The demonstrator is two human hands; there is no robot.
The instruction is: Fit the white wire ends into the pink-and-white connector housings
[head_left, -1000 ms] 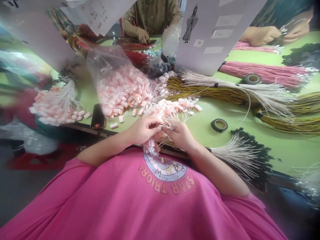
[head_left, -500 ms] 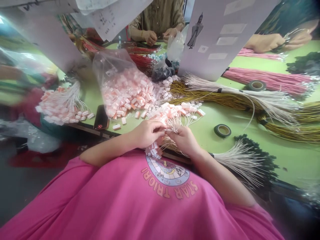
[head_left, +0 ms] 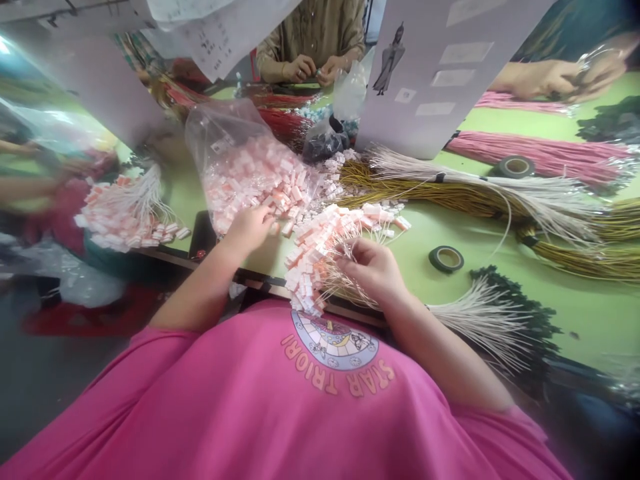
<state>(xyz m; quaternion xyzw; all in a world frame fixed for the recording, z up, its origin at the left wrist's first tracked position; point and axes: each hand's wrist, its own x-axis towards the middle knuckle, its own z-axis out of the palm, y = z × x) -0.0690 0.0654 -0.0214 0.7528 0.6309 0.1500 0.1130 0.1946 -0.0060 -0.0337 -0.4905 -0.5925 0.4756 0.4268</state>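
Observation:
My left hand (head_left: 249, 230) reaches to the front edge of a heap of small pink-and-white plastic connector housings (head_left: 277, 170), its fingers stretched out by the loose pieces. Whether a fingertip touches one is too small to tell. Thin white wires (head_left: 345, 250) are pinched in my right hand (head_left: 373, 267), between thumb and fingers. Housings on the wire ends (head_left: 310, 253) fan out to the left of this hand and hang over the table edge near my shirt.
A clear plastic bag (head_left: 200, 133) holds many of the housings. A dark phone (head_left: 201, 233) lies partly behind my left forearm. Tape rolls (head_left: 447, 259), yellow and white wire bundles (head_left: 440, 190), and a bundle with dark green ends (head_left: 530, 307) lie rightward. Co-workers' hands (head_left: 313, 69) are across the table.
My left hand has left the wires beside my right hand and moved left and up to the heap of housings. My right hand stays on the wires.

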